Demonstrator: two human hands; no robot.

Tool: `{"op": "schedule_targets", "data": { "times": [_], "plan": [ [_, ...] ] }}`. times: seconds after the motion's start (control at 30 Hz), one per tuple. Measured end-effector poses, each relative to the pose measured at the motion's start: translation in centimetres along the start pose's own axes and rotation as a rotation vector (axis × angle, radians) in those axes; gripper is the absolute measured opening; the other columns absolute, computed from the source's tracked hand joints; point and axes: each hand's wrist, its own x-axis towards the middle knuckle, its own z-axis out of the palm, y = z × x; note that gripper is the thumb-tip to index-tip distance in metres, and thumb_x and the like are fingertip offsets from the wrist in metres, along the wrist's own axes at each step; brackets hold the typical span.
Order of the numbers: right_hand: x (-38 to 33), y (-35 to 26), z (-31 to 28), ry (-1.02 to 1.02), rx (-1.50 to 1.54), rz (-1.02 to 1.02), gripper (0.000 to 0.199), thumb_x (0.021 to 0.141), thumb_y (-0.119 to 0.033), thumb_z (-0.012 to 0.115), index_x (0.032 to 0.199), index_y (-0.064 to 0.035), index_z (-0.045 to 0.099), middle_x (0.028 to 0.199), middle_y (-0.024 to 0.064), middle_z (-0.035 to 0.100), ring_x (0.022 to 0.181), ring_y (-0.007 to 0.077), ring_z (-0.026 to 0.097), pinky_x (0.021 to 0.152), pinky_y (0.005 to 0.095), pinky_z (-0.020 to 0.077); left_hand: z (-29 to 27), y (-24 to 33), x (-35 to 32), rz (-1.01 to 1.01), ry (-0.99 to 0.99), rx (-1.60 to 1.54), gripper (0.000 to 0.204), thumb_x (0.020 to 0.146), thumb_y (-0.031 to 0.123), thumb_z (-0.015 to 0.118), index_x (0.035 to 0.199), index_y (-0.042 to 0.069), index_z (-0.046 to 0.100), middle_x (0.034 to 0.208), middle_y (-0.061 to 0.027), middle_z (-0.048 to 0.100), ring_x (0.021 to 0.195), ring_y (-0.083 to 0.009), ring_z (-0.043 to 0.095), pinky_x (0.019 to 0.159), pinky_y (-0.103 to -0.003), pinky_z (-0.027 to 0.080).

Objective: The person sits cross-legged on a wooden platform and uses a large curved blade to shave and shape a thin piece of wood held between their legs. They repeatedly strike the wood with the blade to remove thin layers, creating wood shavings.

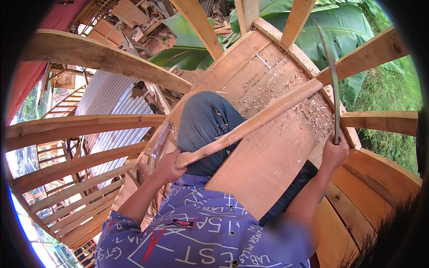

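My left hand [166,167] is closed around the near end of a long, roughly shaped wooden stick [254,123]. The stick slants up to the right, passing over my knee, and its far end lies by the raised edge of the plank floor. In my right hand [335,151] is a machete [333,71], gripped low with its long, slightly curved blade pointing up and away. The blade stands just beyond the stick's far end; whether they touch I cannot tell. Under the stick, a wide smooth board [263,165] lies between my legs.
Wood shavings [308,111] litter the plank floor [241,58]. Curved wooden ribs [107,58] rise around me on several sides. Another metal-looking tool [161,138] lies by my left knee. Beyond are corrugated sheets [111,111], scrap timber, large green leaves [344,33] and grass.
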Motion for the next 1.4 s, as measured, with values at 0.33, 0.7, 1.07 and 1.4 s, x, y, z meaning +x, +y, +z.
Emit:
{"op": "schedule_targets", "data": {
  "times": [0.33, 0.7, 1.07, 1.4],
  "plan": [
    [-1.8, -2.2, 0.0, -0.009, 0.127, -0.267, 0.007, 0.071, -0.014, 0.067, 0.076, -0.0084, 0.066, 0.067, 0.0130, 0.063, 0.063, 0.0346, 0.062, 0.056, 0.0421, 0.0462, 0.1, 0.8, 0.2, 0.083, 0.053, -0.022, 0.045, 0.069, 0.016, 0.067, 0.109, 0.002, 0.055, 0.090, -0.0246, 0.065, 0.090, -0.0434, 0.063, 0.077, -0.044, 0.050],
    [-1.9, -2.1, 1.6, -0.131, 0.196, -0.315, 0.009, 0.067, -0.011, 0.064, 0.075, -0.0060, 0.064, 0.074, 0.0148, 0.065, 0.070, 0.0351, 0.063, 0.062, 0.0432, 0.0479, 0.6, 1.8, -1.0, 0.125, 0.169, 0.179, 0.056, 0.070, 0.038, 0.076, 0.100, -0.001, 0.052, 0.087, -0.0254, 0.061, 0.087, -0.0451, 0.060, 0.074, -0.046, 0.047],
    [-3.8, -6.8, -0.9, -0.198, 0.254, -0.429, 0.017, 0.073, -0.021, 0.069, 0.067, -0.0066, 0.061, 0.064, 0.0138, 0.062, 0.060, 0.0325, 0.062, 0.054, 0.0417, 0.0460, 2.9, 1.3, -1.0, 0.037, 0.263, 0.354, 0.068, 0.068, 0.050, 0.077, 0.100, -0.002, 0.047, 0.090, -0.0249, 0.057, 0.086, -0.0440, 0.057, 0.075, -0.049, 0.047],
    [-0.1, -7.0, 0.0, 0.033, 0.119, -0.691, 0.027, 0.080, -0.013, 0.066, 0.059, -0.0068, 0.050, 0.055, 0.0089, 0.049, 0.051, 0.0285, 0.052, 0.050, 0.0401, 0.0398, 3.1, 0.3, -0.3, 0.089, 0.271, 0.249, 0.069, 0.063, 0.051, 0.080, 0.095, -0.001, 0.049, 0.086, -0.0209, 0.056, 0.078, -0.0401, 0.059, 0.066, -0.047, 0.048]
  ]
}}
